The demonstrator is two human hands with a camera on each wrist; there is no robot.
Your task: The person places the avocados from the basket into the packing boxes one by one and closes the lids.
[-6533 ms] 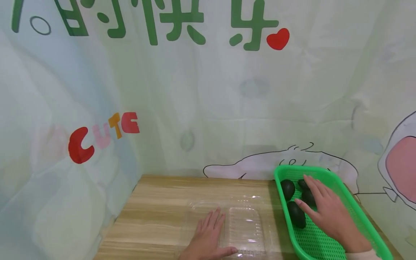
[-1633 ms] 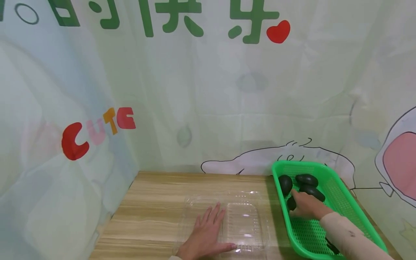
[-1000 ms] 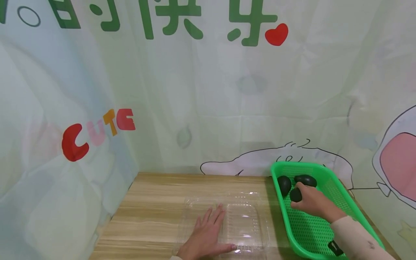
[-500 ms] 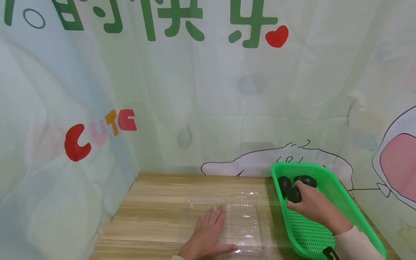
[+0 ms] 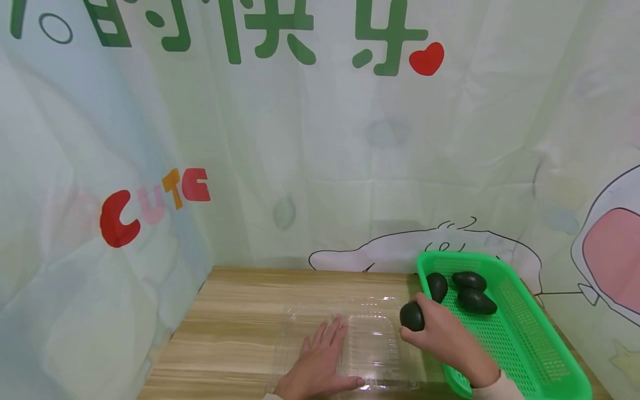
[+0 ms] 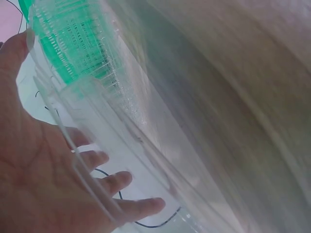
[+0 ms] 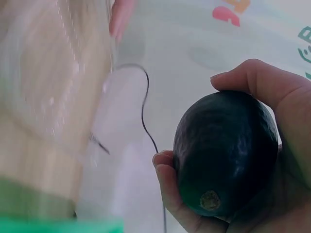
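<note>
My right hand [image 5: 450, 336] grips a dark avocado [image 5: 412, 316] just left of the basket's left rim. In the right wrist view, fingers and thumb wrap around this avocado [image 7: 226, 153], and its brown stem scar shows. My left hand [image 5: 317, 361] lies with spread fingers on a clear plastic clamshell container [image 5: 375, 341], which sits on the wooden table. The left wrist view has those straight fingers [image 6: 141, 208] against the clear plastic wall [image 6: 87, 116]. Three more avocados [image 5: 476, 301] lie at the far end of the green basket [image 5: 555, 339].
The wood-grain table [image 5: 240, 311] extends left of the container. A printed cloth backdrop [image 5: 330, 150] hangs directly behind and beside the table. The basket's raised rim stands between its avocados and the container.
My right hand reached into the basket, took hold of an avocado and carried it up and left past the rim. The left hand has stayed on the container.
</note>
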